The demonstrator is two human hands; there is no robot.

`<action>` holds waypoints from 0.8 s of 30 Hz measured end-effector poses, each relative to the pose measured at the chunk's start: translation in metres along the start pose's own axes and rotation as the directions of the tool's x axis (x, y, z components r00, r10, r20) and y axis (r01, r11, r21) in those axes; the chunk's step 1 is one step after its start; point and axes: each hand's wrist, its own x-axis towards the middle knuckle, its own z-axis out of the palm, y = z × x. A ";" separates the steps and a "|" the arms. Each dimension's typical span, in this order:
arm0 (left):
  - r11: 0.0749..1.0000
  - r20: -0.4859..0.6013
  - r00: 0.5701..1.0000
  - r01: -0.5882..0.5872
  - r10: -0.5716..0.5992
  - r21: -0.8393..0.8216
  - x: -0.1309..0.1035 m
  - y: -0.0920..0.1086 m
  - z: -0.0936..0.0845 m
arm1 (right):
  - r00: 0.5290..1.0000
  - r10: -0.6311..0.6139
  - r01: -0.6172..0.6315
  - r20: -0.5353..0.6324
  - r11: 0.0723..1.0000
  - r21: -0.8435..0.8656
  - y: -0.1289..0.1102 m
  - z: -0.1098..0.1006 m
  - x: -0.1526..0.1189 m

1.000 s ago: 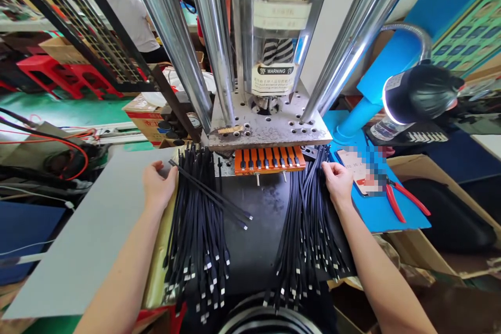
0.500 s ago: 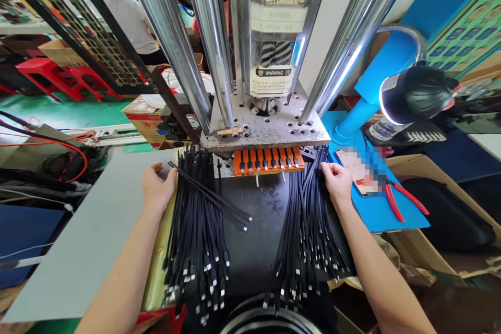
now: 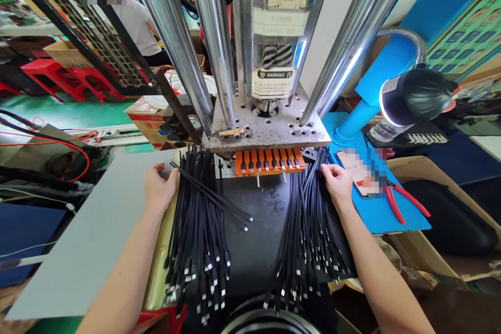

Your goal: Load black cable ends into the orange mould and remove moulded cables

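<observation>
My left hand (image 3: 160, 188) rests at the outer edge of the left bundle of black cables (image 3: 199, 219), its fingers loosely bent and the thumb apart from them. Two loose cables (image 3: 213, 195) lie slantwise over this bundle, their upper ends near that thumb. My right hand (image 3: 337, 183) is beside the right bundle of black cables (image 3: 307, 219), fingertips pressed together; what they hold, if anything, is hidden. Between the bundles, an orange mould block (image 3: 270, 171) with several black cable connectors in its slots sits under the press's metal plate (image 3: 270, 138).
Steel columns (image 3: 358, 36) rise above the plate. To the right, a phone (image 3: 354, 172) and red-handled cutters (image 3: 407, 201) lie on a blue shelf (image 3: 385, 223), near a black lamp (image 3: 417, 94). A grey board (image 3: 78, 240) extends left. A person (image 3: 135, 26) is in the background.
The view has shifted slightly, so the scene appears a little lower and farther right. Both hands, the cables and the orange block keep their places.
</observation>
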 end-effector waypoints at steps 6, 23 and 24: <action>1.000 0.009 1.000 -0.016 0.016 0.008 0.001 -0.003 0.001 | 1.000 -0.004 0.005 0.012 0.999 -0.036 -0.002 -0.001 0.000; 1.000 0.009 1.000 -0.027 0.027 0.008 0.002 -0.008 0.003 | 0.999 -0.004 0.006 0.048 0.999 -0.049 -0.005 -0.001 0.000; 1.000 0.010 1.000 -0.030 0.030 0.005 0.002 -0.008 0.003 | 0.999 -0.008 0.010 0.050 0.999 -0.052 -0.005 -0.001 0.000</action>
